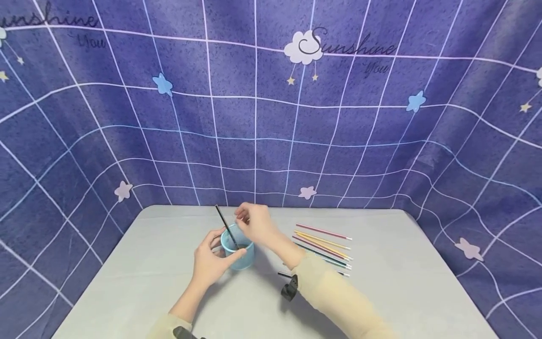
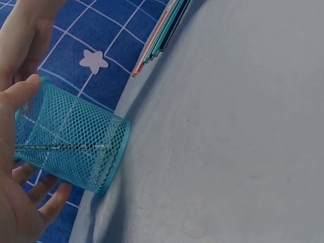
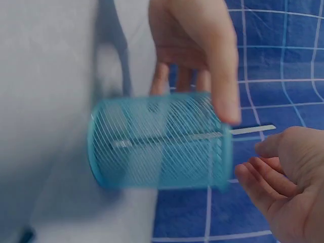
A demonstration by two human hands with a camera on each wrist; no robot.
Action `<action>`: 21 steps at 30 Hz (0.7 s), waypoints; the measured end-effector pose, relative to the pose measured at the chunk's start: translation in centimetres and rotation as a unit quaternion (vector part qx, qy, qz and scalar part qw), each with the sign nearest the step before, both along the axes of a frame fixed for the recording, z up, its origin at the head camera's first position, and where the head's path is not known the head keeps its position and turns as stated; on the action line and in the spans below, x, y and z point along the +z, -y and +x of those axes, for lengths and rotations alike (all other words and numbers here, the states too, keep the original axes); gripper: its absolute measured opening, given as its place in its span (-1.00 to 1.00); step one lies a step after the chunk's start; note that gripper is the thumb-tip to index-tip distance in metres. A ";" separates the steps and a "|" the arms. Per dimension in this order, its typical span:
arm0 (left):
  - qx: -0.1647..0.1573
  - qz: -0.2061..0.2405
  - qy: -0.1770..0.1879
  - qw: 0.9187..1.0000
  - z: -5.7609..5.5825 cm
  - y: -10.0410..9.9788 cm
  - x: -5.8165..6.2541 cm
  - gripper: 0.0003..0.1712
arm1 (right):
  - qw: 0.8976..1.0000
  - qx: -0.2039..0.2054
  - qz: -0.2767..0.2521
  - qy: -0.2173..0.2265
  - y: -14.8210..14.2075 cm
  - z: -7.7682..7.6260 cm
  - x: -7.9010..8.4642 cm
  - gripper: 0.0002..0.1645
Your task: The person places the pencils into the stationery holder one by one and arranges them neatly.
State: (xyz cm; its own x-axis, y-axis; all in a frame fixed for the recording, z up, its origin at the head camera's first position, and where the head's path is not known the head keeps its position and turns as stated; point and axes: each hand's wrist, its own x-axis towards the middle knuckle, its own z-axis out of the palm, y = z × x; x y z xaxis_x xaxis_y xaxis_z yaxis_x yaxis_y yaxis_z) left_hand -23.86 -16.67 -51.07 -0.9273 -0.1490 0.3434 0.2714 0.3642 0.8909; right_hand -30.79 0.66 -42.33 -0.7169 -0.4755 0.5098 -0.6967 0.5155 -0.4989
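My left hand (image 1: 207, 262) holds a light-blue mesh pencil cup (image 1: 243, 259) by its side, thumb at the near rim and fingers round the far side. The cup stands upright on the table. One black pencil (image 1: 222, 217) leans inside it, its upper end sticking out past the rim; through the mesh in the right wrist view the lower part of the pencil (image 3: 167, 139) shows. Just above the cup's right rim is my right hand (image 1: 257, 223), fingers loosely bent. Nothing lies between its fingertips in the right wrist view.
Several colored pencils (image 1: 323, 241), in red, yellow, green and dark tones, lie side by side to the right of the cup. My right forearm (image 1: 330, 287) partly covers the nearest dark pencil (image 1: 284, 274). A blue grid-patterned curtain (image 1: 271, 117) hangs behind the pale table (image 1: 381, 282).
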 end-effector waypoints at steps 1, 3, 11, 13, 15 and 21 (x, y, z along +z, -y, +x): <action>0.000 0.001 0.003 1.000 0.1 0.0 0.1 -0.13 | 1.000 -0.004 0.000 -0.007 -0.6 0.0 0.2 -0.90; 0.002 0.004 0.007 1.000 0.1 0.0 0.3 -0.13 | 1.000 -0.008 0.007 -0.018 -1.9 0.1 0.8 -0.90; 0.008 0.006 0.008 1.000 -0.1 -0.4 0.2 -0.12 | 0.998 -0.001 0.058 -0.034 -8.9 1.7 1.3 -0.89; 0.013 0.003 0.009 1.000 0.0 -0.4 0.2 -0.13 | 0.997 0.001 0.070 -0.036 -10.4 2.5 0.7 -0.91; 0.018 0.000 0.007 1.000 0.1 -0.3 0.2 -0.13 | 0.996 0.011 0.077 -0.034 -11.7 3.4 -0.2 -0.93; 0.006 -0.002 0.015 1.000 0.1 0.0 0.4 -0.11 | 0.994 0.010 0.094 -0.054 -15.4 5.8 -3.5 -0.91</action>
State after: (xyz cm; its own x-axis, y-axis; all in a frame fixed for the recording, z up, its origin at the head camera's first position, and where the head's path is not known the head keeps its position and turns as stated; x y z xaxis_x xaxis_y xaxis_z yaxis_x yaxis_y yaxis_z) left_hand -23.75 -16.66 -50.65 -0.9354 -0.1596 0.3155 0.2395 0.3706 0.8974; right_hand -25.02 16.05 -45.84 -0.6517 -0.5840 0.4840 -0.7525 0.5780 -0.3158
